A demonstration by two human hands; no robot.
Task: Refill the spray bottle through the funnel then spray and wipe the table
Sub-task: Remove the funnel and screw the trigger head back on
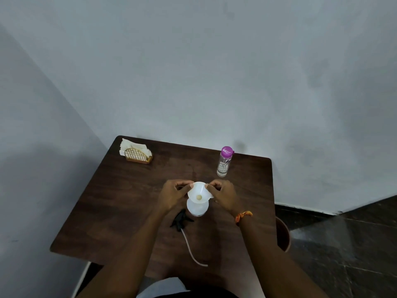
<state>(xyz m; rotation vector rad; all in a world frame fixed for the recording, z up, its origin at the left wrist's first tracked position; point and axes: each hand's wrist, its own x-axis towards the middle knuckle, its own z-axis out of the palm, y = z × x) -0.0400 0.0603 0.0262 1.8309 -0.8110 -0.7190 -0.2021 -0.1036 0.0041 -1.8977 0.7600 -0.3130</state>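
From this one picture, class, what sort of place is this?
Probably a plain café or canteen corner: a dark wooden table against bare grey walls, with a gold wire napkin holder.

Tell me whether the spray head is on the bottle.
Off. The spray head lies on the table beside the bottle, whose neck holds the funnel.

From my feed it's a dark brown wooden table (pixel 120 211) with rounded corners, shoved into a corner where two plain grey-white walls (pixel 193 72) meet. The floor (pixel 343 244) on the right is dark glossy tile with pale grout lines. Lighting's dim and flat, with faint smudgy marks on the far wall.
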